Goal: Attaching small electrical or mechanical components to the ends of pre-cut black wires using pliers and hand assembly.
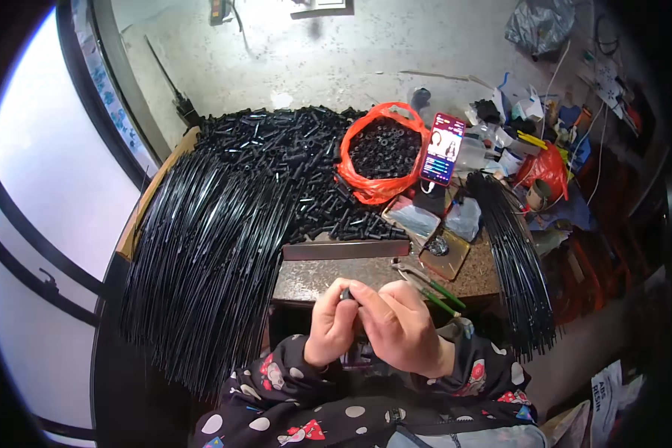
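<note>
Small black piece (pixel 346 295) pinched tight at the edge of a crowded bench (pixel 313 278)

You hold the small black piece in front of your body, by the near edge of the bench, with both hands drawn together around it. The grip of your left hand (pixel 334 326) is pressed together, thumb and forefinger pinching the piece from its side. The grip of your right hand (pixel 405 330) is also closed, its fingertips meeting the left ones at the same piece, most of which your fingers hide. Patterned dark sleeves (pixel 282 367) cover your forearms.

Just beyond your right hand, pliers (pixel 442 290) with green handles lie at a slant, near an amber tray (pixel 455 261). To your left, a broad sheaf of long, thin black strands (pixel 209 261) spills over the bench's near edge; a narrower bundle (pixel 517 272) hangs over it to your right. A low metal strip (pixel 343 250) stands along the front of a heap of short black tubular parts (pixel 272 145), which spreads across the back of the bench. Beside the heap, an open red plastic bag (pixel 373 191) holds a mass of black rings (pixel 384 149). A phone (pixel 443 149) with a lit screen stands right next to the bag, a white plug at its lower end.
</note>
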A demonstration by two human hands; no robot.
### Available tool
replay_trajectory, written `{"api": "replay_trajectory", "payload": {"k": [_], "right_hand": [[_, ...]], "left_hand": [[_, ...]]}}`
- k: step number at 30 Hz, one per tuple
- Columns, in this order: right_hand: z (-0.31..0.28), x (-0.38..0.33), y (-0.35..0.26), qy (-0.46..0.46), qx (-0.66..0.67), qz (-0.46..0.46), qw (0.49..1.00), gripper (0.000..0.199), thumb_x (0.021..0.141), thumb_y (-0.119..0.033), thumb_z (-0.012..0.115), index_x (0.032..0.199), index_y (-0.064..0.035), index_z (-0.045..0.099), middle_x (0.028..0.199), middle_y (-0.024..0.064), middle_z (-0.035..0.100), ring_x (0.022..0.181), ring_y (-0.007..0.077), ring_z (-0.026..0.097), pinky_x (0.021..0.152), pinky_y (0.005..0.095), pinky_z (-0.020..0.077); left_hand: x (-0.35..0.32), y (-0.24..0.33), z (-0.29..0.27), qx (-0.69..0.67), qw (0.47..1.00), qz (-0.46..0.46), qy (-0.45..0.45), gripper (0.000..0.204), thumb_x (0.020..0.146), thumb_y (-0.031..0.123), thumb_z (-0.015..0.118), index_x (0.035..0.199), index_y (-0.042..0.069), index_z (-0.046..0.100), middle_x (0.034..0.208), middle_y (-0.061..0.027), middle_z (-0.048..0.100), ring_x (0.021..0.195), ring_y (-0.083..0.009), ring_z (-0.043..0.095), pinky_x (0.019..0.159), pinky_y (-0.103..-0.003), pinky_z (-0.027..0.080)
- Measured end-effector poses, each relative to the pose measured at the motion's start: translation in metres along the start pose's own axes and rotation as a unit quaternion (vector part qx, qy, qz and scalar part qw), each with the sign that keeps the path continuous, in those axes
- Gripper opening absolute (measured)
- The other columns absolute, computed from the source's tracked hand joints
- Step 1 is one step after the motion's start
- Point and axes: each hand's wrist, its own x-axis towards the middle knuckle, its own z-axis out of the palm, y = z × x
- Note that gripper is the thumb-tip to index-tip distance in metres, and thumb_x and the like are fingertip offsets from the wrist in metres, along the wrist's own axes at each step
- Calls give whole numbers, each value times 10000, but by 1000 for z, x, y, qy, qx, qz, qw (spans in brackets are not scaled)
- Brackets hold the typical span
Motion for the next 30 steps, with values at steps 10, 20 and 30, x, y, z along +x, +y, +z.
{"api": "replay_trajectory", "payload": {"k": [10,20,30], "right_hand": [[-17,-105,57,-142,-155,248,946,486,653,-132,712,1106,-66,549,1083,146,527,990,327,498,816,390,423],[9,-145,62,-74,346,662,661,206,691,27,566,894,12,540,975,110,463,850,188,520,707,300,436],[-43,-32,-19,-159,-61,126,977,227,540,-98,702,744,-82,604,1013,34,523,987,298,448,827,410,329]], "left_hand": [[12,27,-30,21,999,36,-10,347,760,301,647,759,-26,533,596,-46,503,503,-79,423,470,-213,320],[23,22,-34,49,989,-21,-137,358,873,297,480,1029,-10,582,598,21,493,494,-44,398,469,-200,307],[18,32,-40,73,991,-1,110,499,922,370,355,1048,-56,583,576,22,456,467,-23,351,446,-168,254]]}}
